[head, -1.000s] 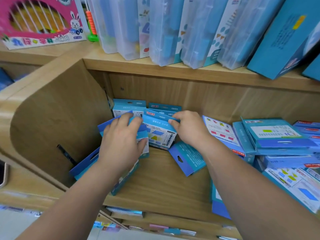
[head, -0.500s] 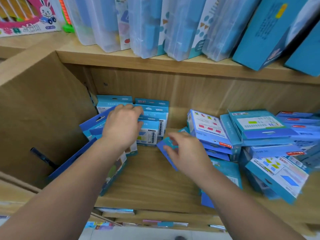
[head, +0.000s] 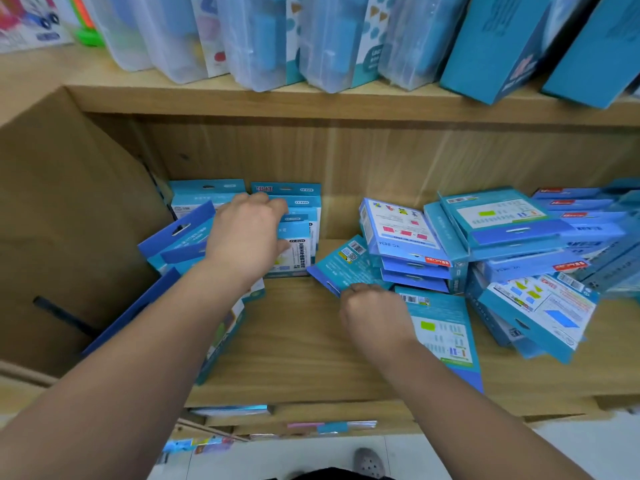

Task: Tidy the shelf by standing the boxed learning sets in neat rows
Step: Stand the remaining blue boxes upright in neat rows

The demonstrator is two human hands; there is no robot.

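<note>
Right hand (head: 375, 315) pinches flat box (head: 341, 268) (left hand (head: 246, 237): row (head: 299, 244)).

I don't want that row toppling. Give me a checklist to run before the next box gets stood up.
1. Row steadied: ok. The left hand grips the upright boxes at the back.
2. Next box in hand: cannot tell. The right hand curls at the near edge of the flat teal box, with the fingertips hidden.
3. Room by the row: ok. There is bare shelf board in front of it.
4. Left side squared up: not ok. The leaning boxes are tilted.
5. Right side stood up: not ok. The pile lies flat and askew.
</note>
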